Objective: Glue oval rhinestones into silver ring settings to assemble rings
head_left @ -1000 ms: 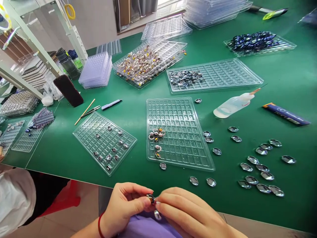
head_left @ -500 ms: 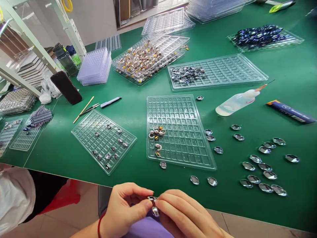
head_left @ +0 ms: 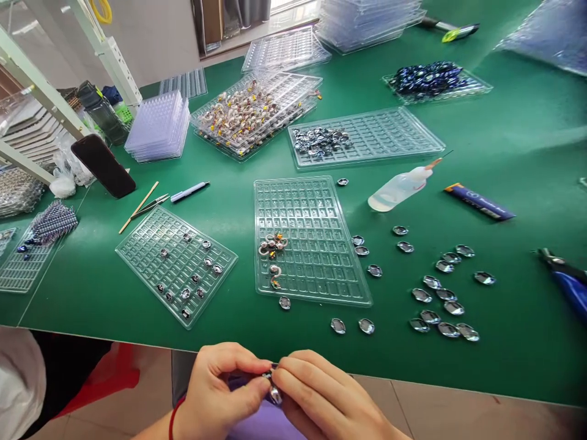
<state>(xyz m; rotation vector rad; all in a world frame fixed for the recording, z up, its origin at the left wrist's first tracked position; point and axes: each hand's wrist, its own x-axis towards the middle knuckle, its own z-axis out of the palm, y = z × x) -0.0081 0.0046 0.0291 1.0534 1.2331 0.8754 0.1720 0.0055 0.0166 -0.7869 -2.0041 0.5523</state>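
Observation:
My left hand [head_left: 220, 391] and my right hand [head_left: 321, 397] meet below the near edge of the green table [head_left: 504, 153], over my purple lap. Both pinch one small shiny piece [head_left: 274, 391] between their fingertips; it is mostly hidden by the fingers. Straight ahead on the table lies a clear grid tray [head_left: 312, 238] with a few small ring-like parts [head_left: 273, 244] in it. Several loose oval silver gems [head_left: 440, 293] lie scattered to the right of that tray.
A second grid tray [head_left: 177, 263] with small pieces lies left. A glue bottle [head_left: 401, 186], a blue tube [head_left: 479, 201] and blue-handled pliers [head_left: 566, 278] lie right. Trays of parts [head_left: 254, 113], a phone [head_left: 103, 165], a pen [head_left: 189, 192] and another person's white sleeve [head_left: 18, 379] are further off.
Both hands keep pinching the small piece and turn it slightly. The view has shifted right, bringing the pliers into sight.

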